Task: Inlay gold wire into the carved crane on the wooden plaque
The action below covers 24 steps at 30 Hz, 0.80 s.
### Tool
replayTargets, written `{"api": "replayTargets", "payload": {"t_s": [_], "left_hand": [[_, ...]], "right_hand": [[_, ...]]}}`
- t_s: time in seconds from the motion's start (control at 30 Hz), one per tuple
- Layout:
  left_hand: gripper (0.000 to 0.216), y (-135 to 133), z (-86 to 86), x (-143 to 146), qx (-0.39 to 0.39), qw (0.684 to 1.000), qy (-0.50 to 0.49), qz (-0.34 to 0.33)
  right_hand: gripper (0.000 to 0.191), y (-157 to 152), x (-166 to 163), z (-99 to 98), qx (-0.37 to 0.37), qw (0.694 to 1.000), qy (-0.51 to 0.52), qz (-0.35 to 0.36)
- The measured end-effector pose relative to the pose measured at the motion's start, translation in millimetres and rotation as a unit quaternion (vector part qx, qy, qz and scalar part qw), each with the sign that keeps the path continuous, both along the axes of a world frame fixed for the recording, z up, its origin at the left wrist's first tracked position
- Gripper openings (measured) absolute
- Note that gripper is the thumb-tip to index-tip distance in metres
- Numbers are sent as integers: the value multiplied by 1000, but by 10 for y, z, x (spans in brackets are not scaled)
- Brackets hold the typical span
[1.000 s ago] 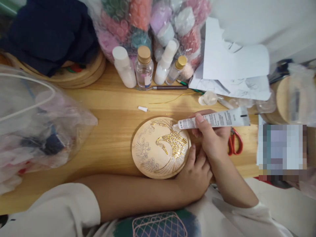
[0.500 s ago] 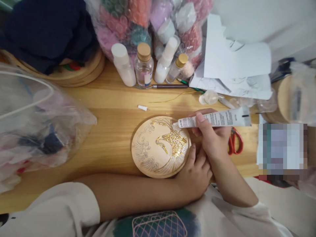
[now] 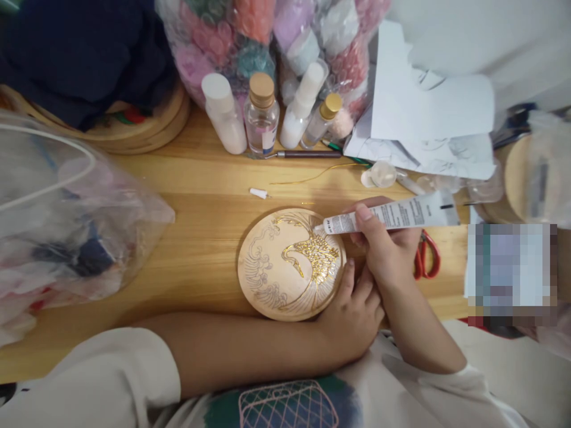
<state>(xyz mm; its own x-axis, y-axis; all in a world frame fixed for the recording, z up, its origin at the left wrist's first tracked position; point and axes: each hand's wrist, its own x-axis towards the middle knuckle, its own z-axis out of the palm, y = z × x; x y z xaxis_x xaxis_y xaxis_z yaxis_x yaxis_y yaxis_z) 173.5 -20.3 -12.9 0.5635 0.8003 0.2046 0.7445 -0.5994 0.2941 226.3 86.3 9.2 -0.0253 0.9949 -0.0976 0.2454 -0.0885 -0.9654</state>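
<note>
A round, light-coloured disc [image 3: 263, 255] lies on the wooden table, bearing a crane design with gold wire over its neck and body and thin drawn lines elsewhere. My right hand [image 3: 379, 238] is closed around a white glue tube [image 3: 405, 213], held nearly level. The tube's nozzle points left and meets the upper right of the design; whether it touches the surface I cannot tell. My left hand [image 3: 354, 306] rests with fingers apart against the disc's lower right edge, close under the right wrist. A small white cap [image 3: 258, 193] lies above the disc.
Gold wire [image 3: 307, 177] and a dark-handled tool [image 3: 307, 154] lie behind the disc. Several bottles [image 3: 262, 119] stand farther back, before a bag of coloured bundles [image 3: 254, 24]. Red-handled scissors [image 3: 430, 255] are right of my hand. Papers [image 3: 432, 113] and a plastic bag [image 3: 134, 226] flank the space.
The tube's nozzle has shifted very slightly right and down over the design. My left hand and the disc stay in place.
</note>
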Motion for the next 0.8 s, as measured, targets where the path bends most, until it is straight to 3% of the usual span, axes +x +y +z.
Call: {"api": "replayTargets", "payload": {"t_s": [0.3,0.8], "left_hand": [[41,-3,0,7,-15,1000,12,-13],[37,-6,-2,11,14,1000,-11,20]], "right_hand": [[22,-9,-4,21,-17,1000,-8,-12],[20,-7,0,14,0,1000,-6,0]]}}
